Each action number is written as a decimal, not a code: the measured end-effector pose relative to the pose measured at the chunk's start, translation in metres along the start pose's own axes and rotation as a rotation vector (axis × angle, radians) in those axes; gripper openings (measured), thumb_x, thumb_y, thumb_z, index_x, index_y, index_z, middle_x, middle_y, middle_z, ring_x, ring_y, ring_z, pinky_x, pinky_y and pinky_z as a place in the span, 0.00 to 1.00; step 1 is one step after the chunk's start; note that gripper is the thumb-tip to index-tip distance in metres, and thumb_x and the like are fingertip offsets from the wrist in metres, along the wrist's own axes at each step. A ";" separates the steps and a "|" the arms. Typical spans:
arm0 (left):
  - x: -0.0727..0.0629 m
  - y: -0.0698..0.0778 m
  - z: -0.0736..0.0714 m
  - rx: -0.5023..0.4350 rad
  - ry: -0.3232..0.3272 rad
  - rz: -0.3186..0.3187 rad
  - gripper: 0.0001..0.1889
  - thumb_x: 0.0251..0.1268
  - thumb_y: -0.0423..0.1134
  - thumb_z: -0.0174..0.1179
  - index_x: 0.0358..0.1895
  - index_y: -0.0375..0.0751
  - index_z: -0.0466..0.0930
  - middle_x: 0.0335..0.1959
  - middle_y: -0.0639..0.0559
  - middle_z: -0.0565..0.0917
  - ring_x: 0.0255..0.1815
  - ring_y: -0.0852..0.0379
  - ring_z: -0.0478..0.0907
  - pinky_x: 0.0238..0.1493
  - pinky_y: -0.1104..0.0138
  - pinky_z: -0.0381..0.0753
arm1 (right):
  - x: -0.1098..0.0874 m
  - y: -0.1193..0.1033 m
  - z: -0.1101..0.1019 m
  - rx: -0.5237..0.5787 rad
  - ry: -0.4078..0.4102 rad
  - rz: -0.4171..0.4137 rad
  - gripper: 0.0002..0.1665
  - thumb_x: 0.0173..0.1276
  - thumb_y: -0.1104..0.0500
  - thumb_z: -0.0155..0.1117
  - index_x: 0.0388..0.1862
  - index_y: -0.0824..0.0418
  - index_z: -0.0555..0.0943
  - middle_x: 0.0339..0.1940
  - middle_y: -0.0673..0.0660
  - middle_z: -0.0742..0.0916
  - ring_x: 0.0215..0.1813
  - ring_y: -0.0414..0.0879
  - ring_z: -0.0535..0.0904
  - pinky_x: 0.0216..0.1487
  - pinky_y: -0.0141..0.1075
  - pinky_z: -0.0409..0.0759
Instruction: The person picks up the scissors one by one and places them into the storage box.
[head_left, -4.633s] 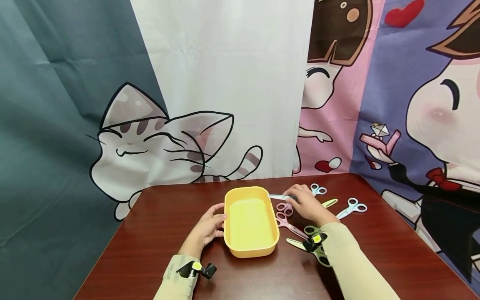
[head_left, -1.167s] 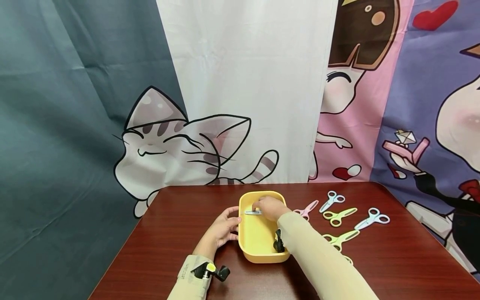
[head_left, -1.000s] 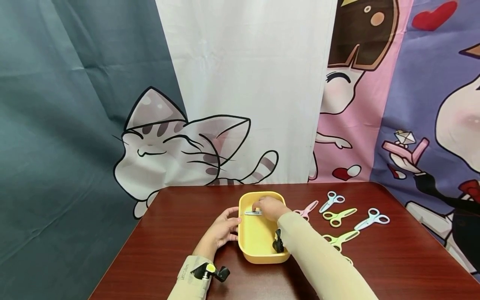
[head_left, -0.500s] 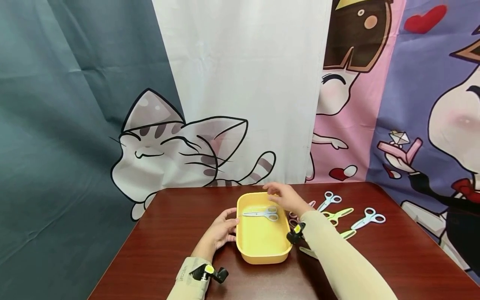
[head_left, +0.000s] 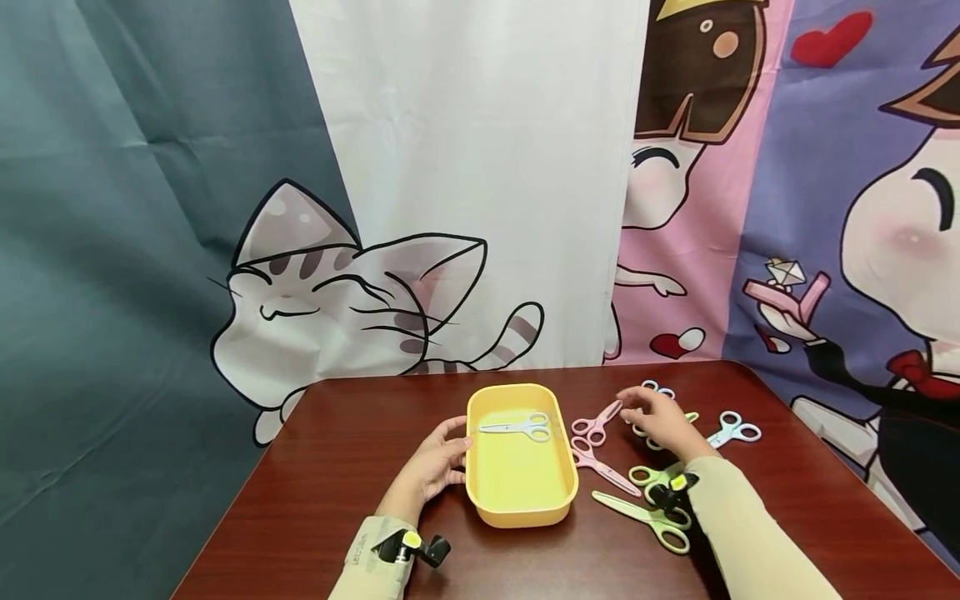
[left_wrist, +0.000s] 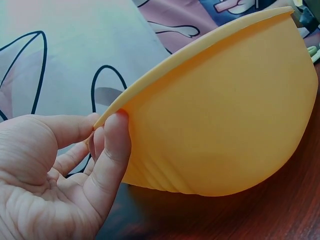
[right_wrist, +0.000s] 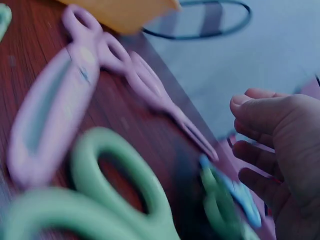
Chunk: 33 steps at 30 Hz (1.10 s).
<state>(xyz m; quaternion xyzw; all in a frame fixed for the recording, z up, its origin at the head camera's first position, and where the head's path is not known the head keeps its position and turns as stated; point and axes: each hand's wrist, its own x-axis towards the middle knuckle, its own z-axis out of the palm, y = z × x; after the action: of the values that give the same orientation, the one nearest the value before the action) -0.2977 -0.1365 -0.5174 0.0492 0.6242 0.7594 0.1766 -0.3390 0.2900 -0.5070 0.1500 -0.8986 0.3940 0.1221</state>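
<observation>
My left hand (head_left: 429, 468) holds the left side of a yellow plastic box (head_left: 521, 515); in the left wrist view its fingers (left_wrist: 116, 135) and thumb are at the rim. Inside the box lies one pair of pale blue scissors (head_left: 504, 428). My right hand (head_left: 660, 419) hovers to the right of the box, fingers loosely bent and holding nothing. Just left of it are pink scissors (head_left: 610, 411). A second blue pair (head_left: 663, 392) and yellow-green scissors lie behind and beneath it, partly hidden. The right wrist view is blurred.
Nearer lie another pink pair (head_left: 611, 475) and green scissors (head_left: 628, 505), with another green pair (head_left: 641, 476) partly under the right wrist. Further right rest blue scissors (head_left: 725, 434). A cartoon-printed cloth (head_left: 480, 167) hangs behind the dark red table (head_left: 337, 467).
My right hand placed the blue scissors in the box and let go. It then rose out and moved right, over the scissors on the table. The left hand stays at the box.
</observation>
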 end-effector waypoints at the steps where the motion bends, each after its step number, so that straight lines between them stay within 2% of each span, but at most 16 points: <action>1: 0.000 0.000 -0.001 0.000 -0.001 0.001 0.30 0.78 0.33 0.52 0.77 0.42 0.54 0.41 0.48 0.81 0.27 0.60 0.77 0.24 0.66 0.84 | -0.004 0.005 -0.004 -0.007 0.020 0.012 0.15 0.67 0.65 0.69 0.53 0.67 0.83 0.45 0.62 0.87 0.44 0.50 0.81 0.43 0.38 0.79; 5: -0.001 -0.001 -0.004 -0.012 -0.002 0.003 0.30 0.78 0.32 0.51 0.78 0.42 0.52 0.41 0.48 0.81 0.27 0.60 0.77 0.23 0.67 0.84 | -0.020 0.023 -0.014 -0.032 0.092 0.063 0.16 0.69 0.63 0.69 0.54 0.66 0.83 0.48 0.62 0.88 0.46 0.50 0.82 0.44 0.35 0.79; 10: -0.004 -0.003 -0.005 -0.019 -0.003 -0.001 0.30 0.79 0.33 0.51 0.78 0.43 0.53 0.42 0.48 0.82 0.27 0.60 0.78 0.24 0.67 0.84 | -0.034 0.040 -0.017 -0.061 0.155 0.063 0.14 0.69 0.64 0.67 0.53 0.65 0.83 0.49 0.64 0.87 0.43 0.48 0.80 0.42 0.36 0.76; 13: -0.004 -0.005 -0.005 -0.017 -0.006 0.001 0.30 0.79 0.33 0.51 0.78 0.43 0.53 0.42 0.48 0.82 0.27 0.61 0.78 0.24 0.67 0.85 | -0.039 0.045 -0.018 -0.098 0.178 0.040 0.14 0.68 0.67 0.66 0.52 0.64 0.84 0.49 0.63 0.86 0.45 0.51 0.79 0.45 0.40 0.75; 20: -0.003 -0.004 -0.004 -0.009 0.000 0.005 0.29 0.78 0.33 0.51 0.77 0.43 0.54 0.43 0.46 0.81 0.27 0.61 0.78 0.24 0.67 0.84 | -0.043 0.048 -0.017 -0.191 0.118 -0.052 0.21 0.58 0.76 0.61 0.50 0.64 0.85 0.52 0.65 0.85 0.57 0.63 0.78 0.58 0.56 0.72; 23: -0.004 -0.002 -0.002 -0.004 0.002 0.006 0.29 0.78 0.33 0.52 0.77 0.43 0.54 0.42 0.47 0.81 0.26 0.61 0.77 0.24 0.67 0.84 | -0.043 0.049 -0.016 -0.228 0.088 -0.085 0.22 0.57 0.77 0.59 0.49 0.65 0.85 0.51 0.65 0.85 0.58 0.66 0.77 0.59 0.60 0.71; 27: -0.004 0.001 0.000 -0.002 0.003 0.000 0.29 0.78 0.32 0.52 0.77 0.43 0.54 0.42 0.47 0.81 0.26 0.61 0.77 0.24 0.67 0.84 | -0.043 0.051 -0.015 -0.266 0.069 -0.101 0.20 0.57 0.77 0.60 0.47 0.65 0.86 0.48 0.65 0.85 0.57 0.67 0.77 0.59 0.62 0.71; 33: -0.003 0.003 0.001 0.001 0.004 -0.003 0.30 0.78 0.32 0.51 0.77 0.42 0.54 0.42 0.47 0.80 0.26 0.61 0.76 0.23 0.68 0.84 | -0.045 0.047 -0.015 -0.318 0.077 -0.078 0.17 0.60 0.75 0.61 0.44 0.63 0.87 0.46 0.64 0.84 0.56 0.67 0.76 0.59 0.62 0.70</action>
<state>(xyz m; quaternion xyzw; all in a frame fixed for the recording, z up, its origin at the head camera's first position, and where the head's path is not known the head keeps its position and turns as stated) -0.2952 -0.1365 -0.5141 0.0467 0.6250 0.7589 0.1767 -0.3127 0.3396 -0.5438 0.1484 -0.9377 0.2471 0.1939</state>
